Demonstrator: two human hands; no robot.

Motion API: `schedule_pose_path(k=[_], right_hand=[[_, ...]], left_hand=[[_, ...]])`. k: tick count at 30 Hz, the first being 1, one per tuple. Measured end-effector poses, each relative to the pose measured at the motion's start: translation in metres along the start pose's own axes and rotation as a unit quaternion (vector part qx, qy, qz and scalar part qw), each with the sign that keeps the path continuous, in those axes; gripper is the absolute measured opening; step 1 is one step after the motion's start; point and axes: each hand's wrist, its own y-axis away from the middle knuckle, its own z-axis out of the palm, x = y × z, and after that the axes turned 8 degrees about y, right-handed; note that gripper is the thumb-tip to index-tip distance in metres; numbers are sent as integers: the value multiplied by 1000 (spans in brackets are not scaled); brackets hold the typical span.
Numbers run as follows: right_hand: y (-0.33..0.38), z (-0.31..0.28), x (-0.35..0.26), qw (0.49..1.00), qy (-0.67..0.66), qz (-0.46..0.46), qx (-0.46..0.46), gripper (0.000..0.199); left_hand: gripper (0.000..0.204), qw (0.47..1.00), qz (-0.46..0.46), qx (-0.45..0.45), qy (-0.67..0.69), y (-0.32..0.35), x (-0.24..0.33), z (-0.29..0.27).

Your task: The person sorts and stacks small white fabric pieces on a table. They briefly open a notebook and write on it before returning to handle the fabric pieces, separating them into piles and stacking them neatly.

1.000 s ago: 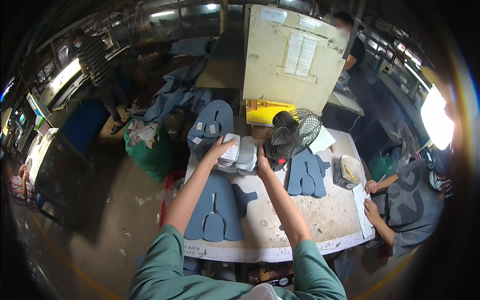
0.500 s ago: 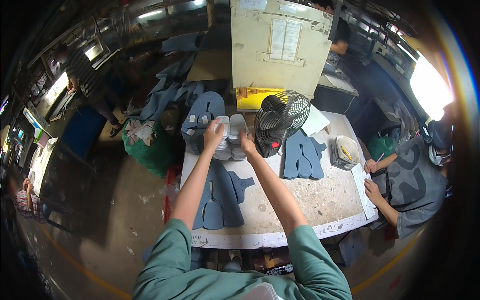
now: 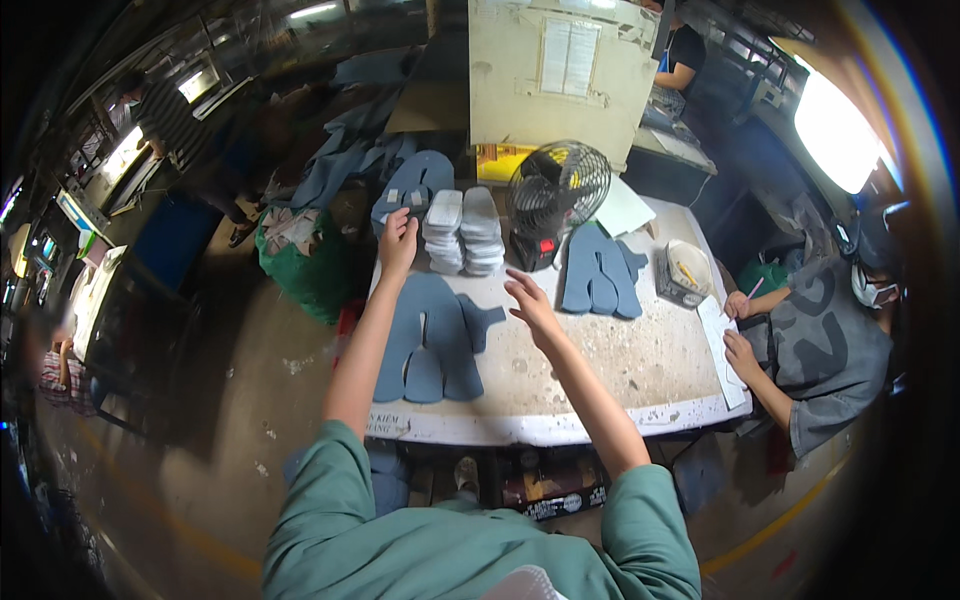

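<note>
Two side-by-side stacks of pale grey-white, sole-shaped pieces stand on the table, a left stack [image 3: 443,232] and a right stack [image 3: 483,232]. My left hand [image 3: 399,243] is raised beside the left stack, fingers loosely apart and nothing seen in them. Behind it lies a pile of blue-grey cut pieces [image 3: 428,172] with small white tags on top. My right hand [image 3: 535,308] hovers over the table in front of the fan, fingers spread and holding nothing. Between my forearms lie flat blue-grey cut pieces [image 3: 423,340] with long slots.
A black fan [image 3: 558,190] stands behind my right hand. Right of it are more blue-grey pieces [image 3: 600,272] and a container with a pencil [image 3: 684,272]. A person [image 3: 825,340] writes on paper at the table's right edge. A green sack [image 3: 305,270] stands left of the table [image 3: 620,390].
Both hands have let go of the two pale stacks. My left hand has drawn off to the left, my right hand back towards me and to the right. The view has shifted slightly.
</note>
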Motion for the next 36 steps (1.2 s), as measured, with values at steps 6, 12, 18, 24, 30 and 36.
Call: schedule_pose_path(k=[6,12,18,24,30,36], right_hand=[[199,-68,98,959,149,15,-243,30],[358,-70,281,715,546,197,-389,54],[450,-35,369,764,376,268,-450,43],[439,-36,363,792,252,240,-501,30],[368,2,358,773,345,146,-512,31],[305,17,296,842,281,101,-450,22]], left_hand=[[16,859,-204,-454,121,214,52,-67],[63,493,-313,-702,-408,480,18,-117],[53,533,-290,-686,-402,600,-22,-193],[34,593,-409,-666,-193,582,2,-247],[32,573,-402,-666,-257,563,-17,-273],[44,679,-302,-632,-220,556,-11,-279]])
